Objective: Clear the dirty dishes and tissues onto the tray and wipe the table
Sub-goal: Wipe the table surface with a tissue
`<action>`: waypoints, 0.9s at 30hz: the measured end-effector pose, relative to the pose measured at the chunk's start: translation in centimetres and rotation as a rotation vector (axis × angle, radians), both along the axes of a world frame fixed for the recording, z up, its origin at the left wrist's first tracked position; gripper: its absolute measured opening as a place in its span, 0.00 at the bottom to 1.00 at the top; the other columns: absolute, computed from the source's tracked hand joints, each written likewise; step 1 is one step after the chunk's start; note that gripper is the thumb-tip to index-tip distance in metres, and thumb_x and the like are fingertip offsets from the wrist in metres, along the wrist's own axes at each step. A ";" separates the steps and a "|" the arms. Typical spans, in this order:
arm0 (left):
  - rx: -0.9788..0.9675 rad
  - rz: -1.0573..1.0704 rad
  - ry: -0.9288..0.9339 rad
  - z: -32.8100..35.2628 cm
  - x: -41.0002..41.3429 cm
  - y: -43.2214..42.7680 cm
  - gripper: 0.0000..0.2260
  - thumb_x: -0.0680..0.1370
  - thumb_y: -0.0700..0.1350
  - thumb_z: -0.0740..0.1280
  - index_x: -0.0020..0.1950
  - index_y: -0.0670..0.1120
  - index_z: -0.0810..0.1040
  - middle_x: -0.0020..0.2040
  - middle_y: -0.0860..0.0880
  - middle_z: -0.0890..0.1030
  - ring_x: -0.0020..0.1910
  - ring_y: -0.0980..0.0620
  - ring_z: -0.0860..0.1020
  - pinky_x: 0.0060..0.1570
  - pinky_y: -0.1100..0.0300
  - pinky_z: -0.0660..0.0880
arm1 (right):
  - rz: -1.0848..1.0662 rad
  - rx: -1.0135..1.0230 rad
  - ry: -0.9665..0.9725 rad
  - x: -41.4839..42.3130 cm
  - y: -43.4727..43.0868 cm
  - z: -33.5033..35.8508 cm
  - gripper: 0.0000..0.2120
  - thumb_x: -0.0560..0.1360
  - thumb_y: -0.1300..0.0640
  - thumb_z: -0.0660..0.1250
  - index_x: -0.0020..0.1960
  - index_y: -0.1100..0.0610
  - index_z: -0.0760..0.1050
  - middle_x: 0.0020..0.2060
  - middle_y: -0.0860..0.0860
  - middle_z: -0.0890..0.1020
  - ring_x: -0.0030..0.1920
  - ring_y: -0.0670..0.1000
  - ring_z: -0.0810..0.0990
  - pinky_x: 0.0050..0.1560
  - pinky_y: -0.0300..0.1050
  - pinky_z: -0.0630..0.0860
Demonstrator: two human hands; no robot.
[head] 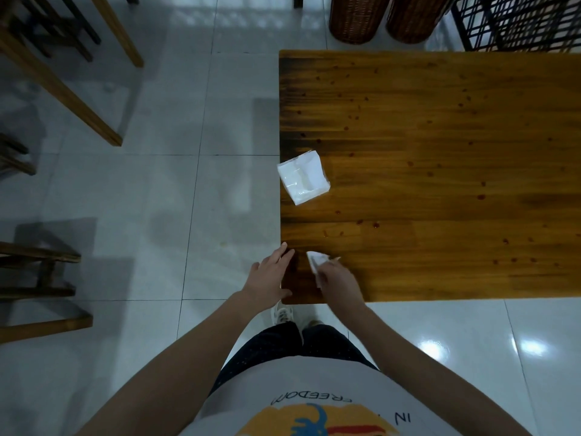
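Your right hand (338, 283) pinches a small white crumpled tissue (315, 261) at the near left corner of the brown wooden table (440, 152), its long axis pointing away from you. Your left hand (270, 275) is spread just beside it. Farther along the left edge, a clear plastic pack (303, 177) holds white tissues.

Amber-brown plank-grain bench (440, 152) with darker left edge and dark red spots, white tissue pack (303, 177), white tissue (316, 259), pale grey tiled floor (157, 184), brown woven baskets (355, 17), black grid rack (518, 20), white shirt (283, 388) with yellow-blue-red print, navy dotted trousers (276, 347).
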State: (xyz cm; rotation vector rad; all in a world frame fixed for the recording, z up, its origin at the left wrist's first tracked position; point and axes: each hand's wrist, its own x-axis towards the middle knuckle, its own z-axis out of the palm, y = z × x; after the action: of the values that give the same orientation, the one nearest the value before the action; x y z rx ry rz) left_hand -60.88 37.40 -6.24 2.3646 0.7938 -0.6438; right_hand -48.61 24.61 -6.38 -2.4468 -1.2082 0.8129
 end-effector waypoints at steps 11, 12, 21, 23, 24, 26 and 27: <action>-0.014 0.113 -0.034 -0.3 -1.4 1.2 0.45 0.74 0.54 0.71 0.79 0.49 0.43 0.79 0.51 0.45 0.78 0.49 0.50 0.73 0.44 0.54 | 0.036 0.166 -0.047 1.1 2.0 -0.2 0.07 0.79 0.64 0.59 0.49 0.63 0.76 0.41 0.54 0.79 0.36 0.47 0.75 0.37 0.39 0.75; -0.015 0.118 -0.033 -0.3 -1.6 1.4 0.45 0.74 0.55 0.71 0.79 0.49 0.43 0.79 0.51 0.44 0.78 0.49 0.50 0.73 0.44 0.54 | -0.064 0.143 -0.041 2.0 2.1 -0.2 0.08 0.79 0.64 0.58 0.49 0.62 0.76 0.41 0.53 0.78 0.36 0.46 0.75 0.36 0.38 0.76; -0.020 0.139 -0.024 -0.5 -2.2 2.1 0.44 0.73 0.55 0.71 0.79 0.49 0.45 0.79 0.51 0.45 0.77 0.49 0.53 0.73 0.44 0.56 | -0.348 0.026 -0.090 6.8 -0.5 -0.1 0.08 0.77 0.65 0.60 0.51 0.62 0.78 0.51 0.57 0.76 0.47 0.53 0.77 0.44 0.38 0.73; -0.029 0.123 -0.034 -0.5 -2.1 2.1 0.44 0.74 0.55 0.71 0.79 0.50 0.46 0.79 0.52 0.45 0.77 0.48 0.53 0.72 0.44 0.56 | -0.301 0.035 -0.043 4.9 -0.9 -0.4 0.08 0.77 0.65 0.60 0.50 0.61 0.78 0.50 0.57 0.76 0.46 0.53 0.76 0.43 0.37 0.70; -0.032 0.115 -0.042 -0.5 -1.9 2.1 0.43 0.74 0.55 0.71 0.79 0.50 0.46 0.79 0.52 0.46 0.77 0.48 0.54 0.72 0.44 0.56 | -0.258 0.040 -0.031 3.7 -1.2 -0.7 0.08 0.77 0.65 0.59 0.51 0.61 0.77 0.50 0.57 0.76 0.48 0.54 0.75 0.44 0.38 0.70; -0.036 0.111 -0.057 -0.4 -1.5 2.1 0.42 0.74 0.55 0.70 0.79 0.50 0.46 0.79 0.51 0.46 0.77 0.47 0.54 0.72 0.44 0.57 | -0.183 0.075 -0.005 1.8 -2.0 -1.2 0.08 0.77 0.64 0.60 0.53 0.61 0.76 0.53 0.56 0.75 0.51 0.54 0.74 0.50 0.43 0.72; -0.039 0.109 -0.061 -0.4 -1.3 2.1 0.42 0.75 0.55 0.70 0.79 0.50 0.47 0.79 0.51 0.47 0.77 0.47 0.55 0.71 0.44 0.57 | -0.148 0.097 -0.017 1.3 -2.4 -1.2 0.07 0.78 0.63 0.61 0.53 0.61 0.76 0.53 0.55 0.75 0.51 0.52 0.75 0.52 0.44 0.73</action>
State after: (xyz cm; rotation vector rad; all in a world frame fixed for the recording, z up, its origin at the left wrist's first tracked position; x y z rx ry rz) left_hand -62.17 39.49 -6.61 2.2767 0.8681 -0.5344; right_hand -47.36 22.22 -7.58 -2.4342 -1.0327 0.6779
